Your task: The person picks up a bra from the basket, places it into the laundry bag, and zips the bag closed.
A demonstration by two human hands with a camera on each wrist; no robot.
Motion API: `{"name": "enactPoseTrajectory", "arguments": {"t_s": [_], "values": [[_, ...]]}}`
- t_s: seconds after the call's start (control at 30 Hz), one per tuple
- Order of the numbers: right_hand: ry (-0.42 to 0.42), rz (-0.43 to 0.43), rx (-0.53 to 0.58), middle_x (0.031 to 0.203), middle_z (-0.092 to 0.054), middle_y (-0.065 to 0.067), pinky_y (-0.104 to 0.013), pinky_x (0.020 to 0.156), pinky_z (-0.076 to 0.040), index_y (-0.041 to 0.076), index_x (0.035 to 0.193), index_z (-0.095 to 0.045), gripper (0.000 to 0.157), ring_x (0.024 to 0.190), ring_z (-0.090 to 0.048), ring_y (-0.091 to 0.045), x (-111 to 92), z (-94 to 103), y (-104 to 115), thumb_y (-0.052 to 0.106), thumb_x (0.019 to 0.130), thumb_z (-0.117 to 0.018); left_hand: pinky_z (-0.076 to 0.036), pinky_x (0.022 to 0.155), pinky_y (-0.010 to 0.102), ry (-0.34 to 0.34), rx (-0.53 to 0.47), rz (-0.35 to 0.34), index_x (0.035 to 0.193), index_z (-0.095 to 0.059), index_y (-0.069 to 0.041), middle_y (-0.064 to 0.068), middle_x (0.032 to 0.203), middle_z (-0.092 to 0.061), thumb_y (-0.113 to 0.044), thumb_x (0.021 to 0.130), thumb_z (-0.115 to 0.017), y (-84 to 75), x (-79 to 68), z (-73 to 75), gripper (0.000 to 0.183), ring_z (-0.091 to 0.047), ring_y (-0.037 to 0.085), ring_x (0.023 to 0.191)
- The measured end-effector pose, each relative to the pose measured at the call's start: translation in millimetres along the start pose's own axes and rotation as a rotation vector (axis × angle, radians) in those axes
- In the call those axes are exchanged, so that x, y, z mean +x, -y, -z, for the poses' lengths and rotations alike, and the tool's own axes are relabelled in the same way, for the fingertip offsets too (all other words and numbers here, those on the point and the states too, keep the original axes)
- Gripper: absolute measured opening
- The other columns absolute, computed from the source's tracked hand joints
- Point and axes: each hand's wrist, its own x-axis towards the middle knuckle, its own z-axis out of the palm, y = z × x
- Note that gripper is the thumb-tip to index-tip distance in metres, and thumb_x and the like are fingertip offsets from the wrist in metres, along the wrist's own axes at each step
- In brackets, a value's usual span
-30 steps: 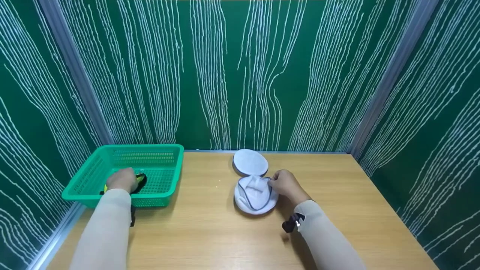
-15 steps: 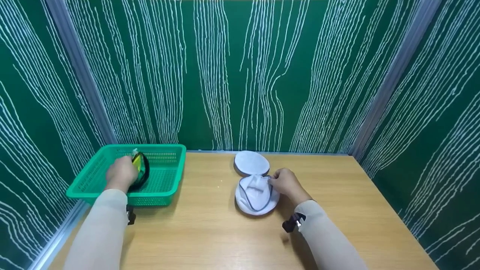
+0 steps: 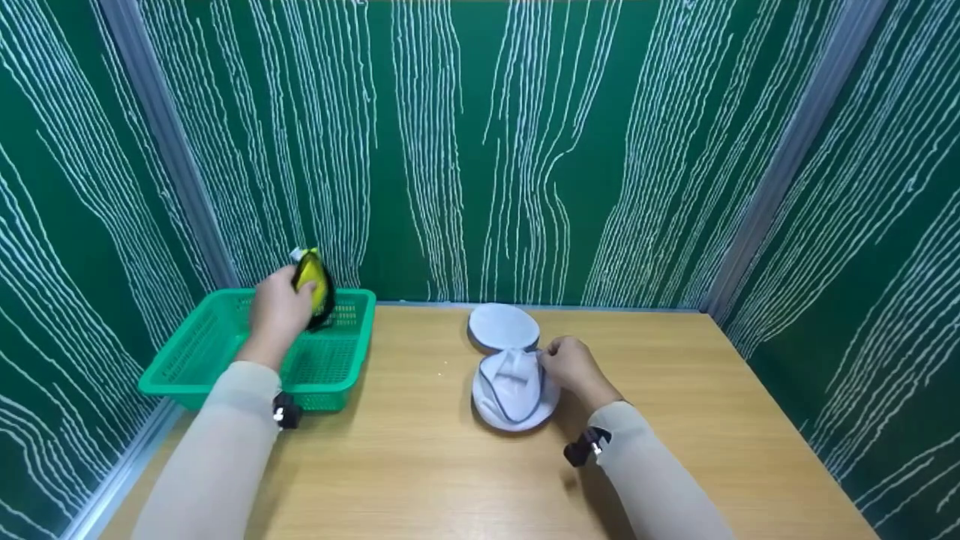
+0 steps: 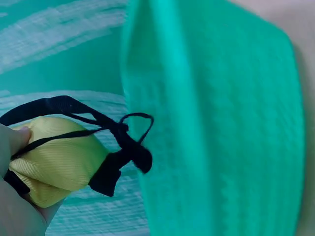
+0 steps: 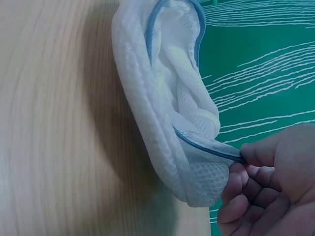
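My left hand (image 3: pixel 281 311) grips a bunched yellow garment (image 3: pixel 313 283) over the back part of the green basket (image 3: pixel 366 341). Ribbed yellow cloth and thin black straps (image 4: pixel 106 125) show in the left wrist view; the palm hides part of it. On the table, a white mesh laundry bag (image 3: pixel 506 411) lies with its zipped mouth gaping and its round flap (image 3: pixel 504 328) laid back. At the bag's right side, my right hand (image 3: pixel 577 369) pinches the zip edge (image 5: pixel 209 149) between thumb and fingers, holding the mouth apart. White folds of mesh show inside.
The basket, with slotted walls, stands at the back left of the wooden table (image 3: pixel 420 457). Green panels (image 3: pixel 465 150) with white wavy lines rise behind and at both sides, joined by grey metal posts (image 3: pixel 780 172).
My left hand has lifted the yellow garment up from inside the basket, moving away and to the right. The right hand stays at the laundry bag's edge.
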Motion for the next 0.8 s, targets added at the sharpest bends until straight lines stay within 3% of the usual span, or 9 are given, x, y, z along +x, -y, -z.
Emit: {"name": "enactPoseTrajectory", "arguments": {"t_s": [0.23, 0.53, 0.7, 0.8], "values": [[0.004, -0.001, 0.012, 0.09, -0.065, -0.007, -0.029, 0.065, -0.05, 0.006, 0.095, -0.073, 0.024, 0.083, -0.063, -0.021, 1.4, -7.1, 1.6, 0.02, 0.114, -0.065, -0.064, 0.109, 0.059, -0.008, -0.245, -0.009, 0.156, -0.061, -0.002, 0.027, 0.152, -0.069, -0.024, 0.116, -0.064, -50.8, -7.2, -22.1, 0.046, -0.071, 0.046, 0.134], [0.02, -0.008, 0.045, 0.096, -0.068, -0.01, -0.03, 0.071, -0.054, 0.006, 0.1, -0.074, 0.021, 0.089, -0.065, -0.023, -2.5, -10.3, 4.5, 0.019, 0.114, -0.065, -0.065, 0.107, 0.056, 0.001, -0.508, -0.092, 0.14, -0.069, 0.004, 0.027, 0.137, -0.075, -0.018, 0.111, -0.073, -107.7, -29.0, -76.5, 0.037, -0.075, 0.044, 0.124], [0.024, 0.0, 0.05, 0.099, -0.071, -0.011, -0.031, 0.074, -0.057, 0.006, 0.103, -0.076, 0.02, 0.091, -0.067, -0.024, -1.2, -12.3, 4.9, 0.019, 0.114, -0.066, -0.063, 0.111, 0.055, 0.054, -0.598, -0.087, 0.14, -0.071, 0.004, 0.026, 0.136, -0.077, -0.017, 0.108, -0.077, -130.2, -43.5, -109.7, 0.038, -0.075, 0.042, 0.126], [0.022, 0.003, 0.048, 0.098, -0.072, -0.011, -0.03, 0.074, -0.058, 0.006, 0.103, -0.077, 0.019, 0.09, -0.067, -0.023, -0.6, -13.1, 6.6, 0.019, 0.113, -0.066, -0.066, 0.106, 0.053, 0.114, -0.629, -0.077, 0.135, -0.073, 0.001, 0.024, 0.132, -0.079, -0.019, 0.108, -0.078, -137.2, -54.0, -128.3, 0.035, -0.077, 0.04, 0.121]]}}
